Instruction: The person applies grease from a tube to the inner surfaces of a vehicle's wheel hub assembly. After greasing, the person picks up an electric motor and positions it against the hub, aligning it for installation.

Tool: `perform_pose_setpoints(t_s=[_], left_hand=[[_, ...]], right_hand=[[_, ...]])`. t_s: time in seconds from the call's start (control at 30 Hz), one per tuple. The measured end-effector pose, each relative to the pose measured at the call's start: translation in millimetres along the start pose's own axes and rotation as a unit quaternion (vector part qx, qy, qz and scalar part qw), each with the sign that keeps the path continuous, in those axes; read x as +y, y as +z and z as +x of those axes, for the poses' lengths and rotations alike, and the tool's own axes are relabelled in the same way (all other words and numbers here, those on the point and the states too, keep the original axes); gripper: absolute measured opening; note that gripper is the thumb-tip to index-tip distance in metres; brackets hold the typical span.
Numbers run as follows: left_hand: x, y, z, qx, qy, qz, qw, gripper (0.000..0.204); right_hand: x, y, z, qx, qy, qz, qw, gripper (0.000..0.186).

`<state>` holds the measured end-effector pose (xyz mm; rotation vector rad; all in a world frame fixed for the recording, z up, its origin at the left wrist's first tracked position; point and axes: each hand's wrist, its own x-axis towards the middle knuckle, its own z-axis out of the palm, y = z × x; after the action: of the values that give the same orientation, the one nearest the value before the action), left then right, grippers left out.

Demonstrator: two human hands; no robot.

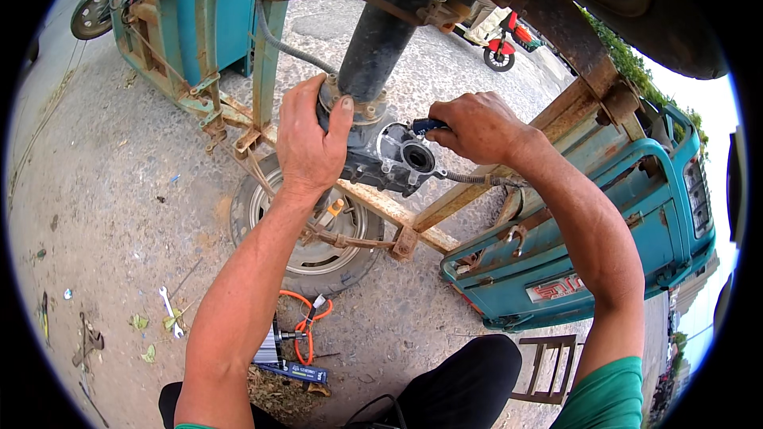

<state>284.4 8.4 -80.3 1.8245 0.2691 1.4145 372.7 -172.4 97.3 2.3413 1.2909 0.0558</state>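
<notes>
A grey metal gearbox housing (358,151) with a round dark opening joins a thick black axle tube (377,40) at a bolted flange. My left hand (310,143) is closed round the flange end of the housing, thumb across it near the bolts; its other fingertips are partly hidden. In my right hand (481,127) is a small dark blue tube-like object (429,125), pinched between thumb and fingers. Its tip is at the rim of the housing's open face, just above the round opening. Most of the object is hidden by my fingers.
Rusty frame bars (389,210) and a wheel (306,222) lie beneath the housing. Teal vehicle panels stand left and right (572,262). On the ground are a wrench (170,311), an orange cable (305,326), a blue box (294,371) and a small metal rack (548,369).
</notes>
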Motion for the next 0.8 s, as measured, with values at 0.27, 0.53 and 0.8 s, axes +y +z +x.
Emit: perform_pose_setpoints(t_s=[0.27, 0.53, 0.8], left_hand=[[-1.0, -0.5, -0.3, -0.018, -0.009, 0.011, 1.0, 0.058], [-1.0, -0.7, 0.1, -0.021, -0.008, 0.014, 1.0, 0.059], [-1.1, 0.0, 0.0, -0.019, -0.005, 0.014, 1.0, 0.06]], right_hand=[[4.3, 4.7, 0.4, 0.01, -0.008, -0.01, 1.0, 0.029], [3.6, 4.8, 1.9, 0.006, 0.002, 0.0, 1.0, 0.029], [3.8, 3.7, 4.6, 0.02, -0.005, -0.015, 1.0, 0.028]])
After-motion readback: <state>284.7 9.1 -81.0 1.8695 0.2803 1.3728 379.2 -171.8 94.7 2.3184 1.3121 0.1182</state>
